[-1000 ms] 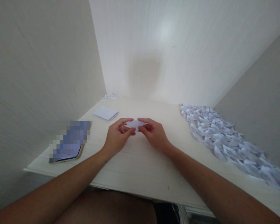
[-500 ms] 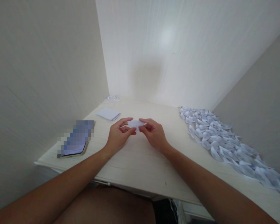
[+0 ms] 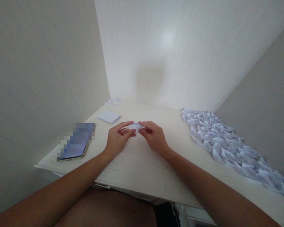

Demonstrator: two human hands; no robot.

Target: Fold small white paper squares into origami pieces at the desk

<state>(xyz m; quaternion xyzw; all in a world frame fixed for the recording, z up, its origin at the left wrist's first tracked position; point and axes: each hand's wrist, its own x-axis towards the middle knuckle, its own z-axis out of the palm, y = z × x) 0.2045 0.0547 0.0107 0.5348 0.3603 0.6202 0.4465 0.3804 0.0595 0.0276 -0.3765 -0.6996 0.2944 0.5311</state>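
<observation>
Between my two hands is a small folded piece of white paper [image 3: 136,126], held just above the middle of the table. My left hand [image 3: 119,136] pinches its left side, index finger along the top and thumb below. The right side is gripped the same way by my right hand [image 3: 153,135]. A vertical crease or edge shows in the lower middle of the paper; the fingertips cover its ends.
A stack of white paper sheets [image 3: 109,116] lies beyond my left hand. The phone [image 3: 77,142], its screen blurred, rests at the left. Many folded paper pieces [image 3: 223,138] overlap along the right wall [image 3: 262,94]. White scraps [image 3: 114,101] sit in the far left corner of the table [image 3: 142,176].
Both hands keep hold of the paper, with only slight shifts of the fingers. The paper shows a little narrower between them. The whole view has moved slightly.
</observation>
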